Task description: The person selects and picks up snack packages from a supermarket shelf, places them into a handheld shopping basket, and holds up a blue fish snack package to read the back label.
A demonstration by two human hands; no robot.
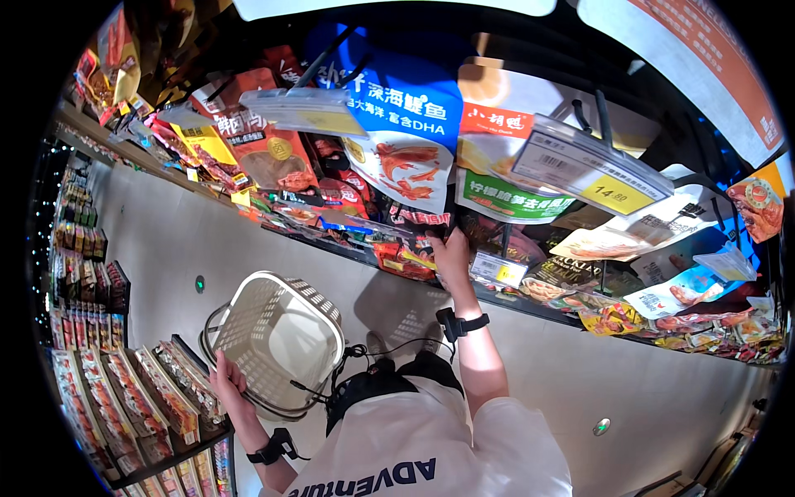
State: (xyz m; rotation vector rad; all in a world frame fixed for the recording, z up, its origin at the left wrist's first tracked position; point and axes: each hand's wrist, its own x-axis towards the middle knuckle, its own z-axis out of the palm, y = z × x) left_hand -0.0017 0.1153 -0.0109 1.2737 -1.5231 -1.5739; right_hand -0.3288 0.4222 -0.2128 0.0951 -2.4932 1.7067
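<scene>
My left hand [230, 380] grips the dark handle of a cream plastic shopping basket [313, 301]. The basket has slotted walls and hangs at my left side; nothing shows inside it. My right hand [452, 248] reaches into a hanging display of snack bags, its fingertips at a dark packet with pink lettering [417, 217]. Those fingers are partly hidden, so whether they hold the packet cannot be told. Just above hang a large blue and white seafood snack pouch [407, 124] and a white, orange and green pouch [497, 196].
Clear price tag holders [593, 164] jut out on hooks, and a lower price tag [499, 269] sits beside my right wrist. A lower rack [143, 397] of packets stands to my left. A thin cable [407, 343] runs across my waist. Pale floor [559, 373] lies below.
</scene>
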